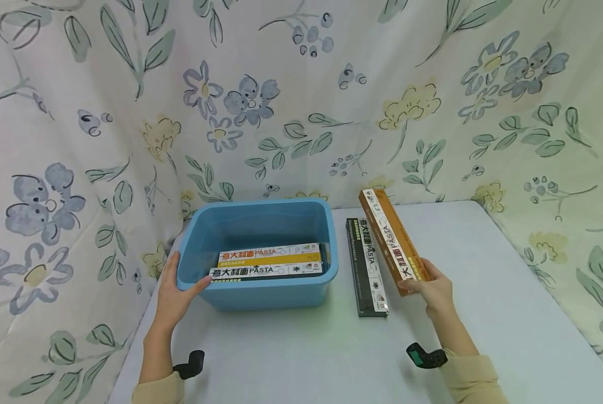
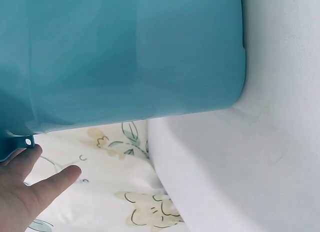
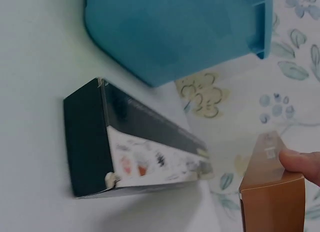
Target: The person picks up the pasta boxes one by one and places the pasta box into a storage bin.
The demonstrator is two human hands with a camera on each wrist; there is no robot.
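My right hand [image 1: 435, 289] grips the near end of an orange-brown pasta box [image 1: 394, 238], its thumb [image 3: 300, 164] on the box's face. The box is held tilted, to the right of a black pasta box [image 1: 367, 266] that lies lengthwise on the table. At the left, my left hand [image 1: 175, 292] touches the blue bin [image 1: 268, 300] at its front left corner, fingers spread along the rim. In the left wrist view, a fingertip [image 2: 34, 151] meets the rim's underside. Inside the bin lie a yellow pasta box [image 1: 268, 255] and another black-and-white pasta box [image 1: 266, 272].
A white table [image 1: 291, 359] carries the bin and the black box. Behind it and along both sides hangs a floral curtain [image 1: 301, 95]. The bin's right wall stands close to the black box on the table. Each wrist wears a small black camera [image 1: 190, 365].
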